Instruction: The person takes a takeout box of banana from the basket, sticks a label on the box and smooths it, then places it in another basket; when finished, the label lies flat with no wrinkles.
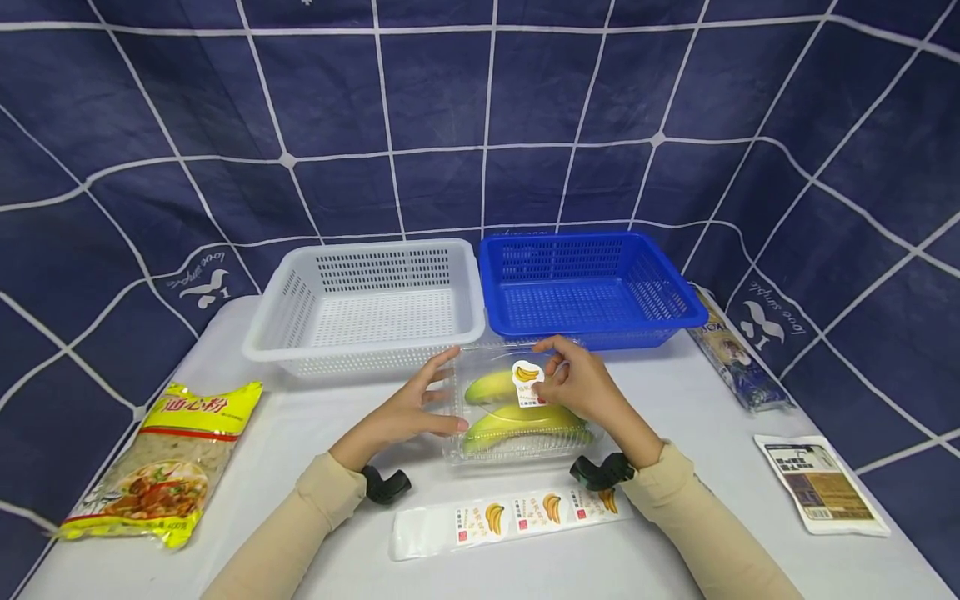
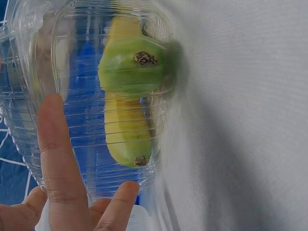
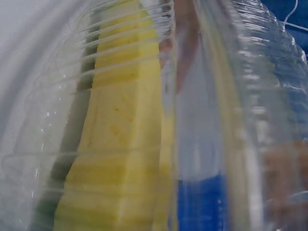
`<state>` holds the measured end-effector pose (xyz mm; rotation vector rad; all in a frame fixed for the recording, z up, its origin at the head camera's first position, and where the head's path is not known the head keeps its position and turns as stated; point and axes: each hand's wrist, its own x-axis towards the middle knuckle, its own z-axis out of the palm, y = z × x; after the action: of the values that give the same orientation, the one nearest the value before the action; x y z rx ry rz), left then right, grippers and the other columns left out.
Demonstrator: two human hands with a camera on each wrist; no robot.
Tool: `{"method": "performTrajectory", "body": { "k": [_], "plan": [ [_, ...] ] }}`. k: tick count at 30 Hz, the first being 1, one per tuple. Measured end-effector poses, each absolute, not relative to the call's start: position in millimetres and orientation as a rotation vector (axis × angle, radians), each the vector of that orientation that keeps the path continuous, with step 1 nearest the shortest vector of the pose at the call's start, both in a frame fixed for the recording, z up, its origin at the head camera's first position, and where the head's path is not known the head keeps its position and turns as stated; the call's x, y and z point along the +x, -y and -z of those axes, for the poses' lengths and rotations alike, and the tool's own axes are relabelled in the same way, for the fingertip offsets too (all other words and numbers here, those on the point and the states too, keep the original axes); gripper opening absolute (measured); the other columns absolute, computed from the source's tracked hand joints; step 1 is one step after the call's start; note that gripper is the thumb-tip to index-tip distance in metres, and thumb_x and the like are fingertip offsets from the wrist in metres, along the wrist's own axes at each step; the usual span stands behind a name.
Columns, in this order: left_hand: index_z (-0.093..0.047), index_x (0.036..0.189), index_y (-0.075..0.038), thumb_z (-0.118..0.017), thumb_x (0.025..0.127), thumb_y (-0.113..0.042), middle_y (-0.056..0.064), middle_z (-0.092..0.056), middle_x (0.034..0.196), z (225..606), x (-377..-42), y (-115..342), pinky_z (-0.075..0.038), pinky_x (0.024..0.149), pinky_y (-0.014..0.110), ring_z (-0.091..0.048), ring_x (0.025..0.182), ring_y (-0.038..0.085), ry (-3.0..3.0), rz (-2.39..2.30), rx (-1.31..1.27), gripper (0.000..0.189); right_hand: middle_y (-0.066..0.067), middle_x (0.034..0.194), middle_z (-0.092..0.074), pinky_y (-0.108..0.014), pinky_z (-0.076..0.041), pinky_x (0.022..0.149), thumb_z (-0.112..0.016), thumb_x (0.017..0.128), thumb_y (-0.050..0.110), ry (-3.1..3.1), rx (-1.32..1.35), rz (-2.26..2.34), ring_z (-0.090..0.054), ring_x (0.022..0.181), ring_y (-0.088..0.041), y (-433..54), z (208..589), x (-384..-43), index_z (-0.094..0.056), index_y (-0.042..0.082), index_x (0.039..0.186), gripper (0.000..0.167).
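A clear plastic clamshell box with a closed lid stands before me in the head view. Inside lie bananas, yellow with green ends; their dark tips show through the wall in the left wrist view. My left hand spreads its thumb and fingers beside the box's left end, the thumb at its wall. On the lid sits a white banana label. My right hand is over the lid, its thumb touching the label's right side. Blurred plastic hides most of that hand in the right wrist view.
Near the front lies a strip of banana labels. A white basket and a blue basket stand behind the box. A yellow pasta bag is at left; a dark packet and a white-brown pouch are at right.
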<state>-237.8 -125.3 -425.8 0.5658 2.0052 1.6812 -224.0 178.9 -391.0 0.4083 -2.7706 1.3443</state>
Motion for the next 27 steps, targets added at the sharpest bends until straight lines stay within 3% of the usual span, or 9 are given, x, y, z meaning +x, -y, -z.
{"method": "performTrajectory", "body": {
  "k": [7,14,18,22,27],
  "plan": [
    [-0.014,0.175,-0.027,-0.087,0.089,-0.011,0.023,-0.007,0.178,424,-238,125,-0.064,0.09,0.054,-0.02,0.156,0.062,-2.004,-1.68,0.559,0.114,-0.011,0.101,-0.059,-0.031,-0.047,0.067,-0.085,0.088,0.003,2.816,0.442,-1.22,-0.057,0.074,-0.015,-178,392,-224,-0.081,0.003,0.111,0.024],
    [-0.014,0.175,-0.027,-0.087,0.089,-0.01,0.024,-0.007,0.177,424,-238,125,-0.064,0.09,0.054,-0.02,0.155,0.063,-2.009,-1.675,0.561,0.114,-0.011,0.103,-0.057,-0.035,-0.046,0.074,-0.09,0.086,0.009,2.827,0.498,-1.153,-0.053,0.075,-0.014,-179,392,-224,-0.078,0.0,0.124,0.041],
    [-0.014,0.175,-0.027,-0.086,0.089,-0.01,0.026,-0.008,0.177,423,-238,124,-0.064,0.089,0.053,-0.02,0.155,0.063,-2.014,-1.669,0.556,0.114,-0.013,0.107,-0.058,-0.032,-0.047,0.07,-0.09,0.087,0.011,2.811,0.552,-1.225,-0.056,0.075,-0.014,-183,390,-225,-0.074,-0.002,0.131,0.048],
    [-0.013,0.175,-0.027,-0.086,0.089,-0.008,0.026,-0.007,0.177,423,-238,123,-0.064,0.088,0.052,-0.02,0.155,0.063,-2.009,-1.674,0.548,0.114,-0.021,0.116,-0.059,-0.029,-0.053,0.065,-0.085,0.092,0.007,2.752,0.617,-1.495,-0.059,0.08,-0.017,-191,387,-226,-0.066,-0.008,0.137,0.051],
    [-0.012,0.175,-0.026,-0.085,0.089,-0.006,0.028,-0.006,0.176,425,-237,122,-0.065,0.085,0.05,-0.02,0.155,0.064,-2.009,-1.677,0.54,0.114,-0.027,0.122,-0.059,-0.038,-0.066,0.079,-0.07,0.099,-0.001,2.639,0.684,-1.845,-0.066,0.09,-0.018,-206,379,-227,-0.058,-0.016,0.141,0.046]
  ]
}}
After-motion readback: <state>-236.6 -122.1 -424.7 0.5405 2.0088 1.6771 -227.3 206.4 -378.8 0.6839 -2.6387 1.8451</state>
